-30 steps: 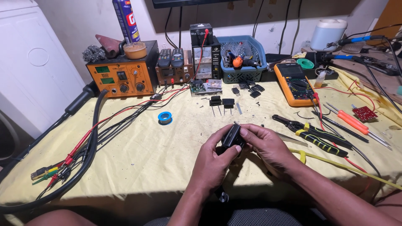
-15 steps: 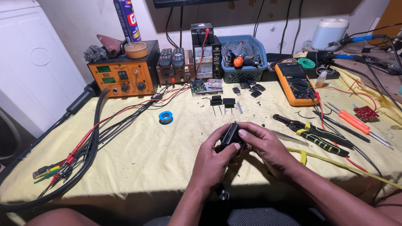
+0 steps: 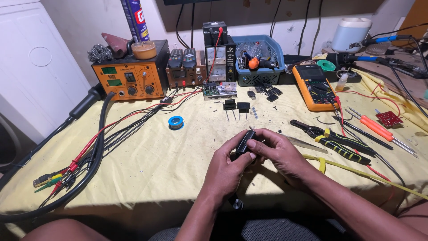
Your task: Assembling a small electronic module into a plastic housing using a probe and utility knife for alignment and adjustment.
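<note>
Black and small, a part (image 3: pixel 244 143) is held above the near edge of the desk (image 3: pixel 147 165), pinched between both hands. The left hand (image 3: pixel 227 167) is closed on its lower end, thumb laid along the side; the right hand (image 3: pixel 278 154) is closed on its upper end, with its fingers (image 3: pixel 255 145) pressed over the top face. Only a strip of the part is seen between the two grips, tilted, its upper end leaning away.

Just right of the hands, pliers (image 3: pixel 332 140) with yellow-and-black grips are laid on the yellow cloth, and a yellow cable (image 3: pixel 370 176) is run past the right wrist. To the left, a bundle of red and black leads (image 3: pixel 89 151) is spread across the cloth.

Farther out, a blue solder reel (image 3: pixel 176 122) is set left of centre, and two black components (image 3: pixel 236 107) with long legs are placed beyond the hands, well apart from them. An orange screwdriver (image 3: pixel 376 127) lies to the right.

At the back, an orange station (image 3: pixel 129 80), a blue basket (image 3: pixel 258 58) and an orange multimeter (image 3: pixel 314 85) are lined up against the wall.
</note>
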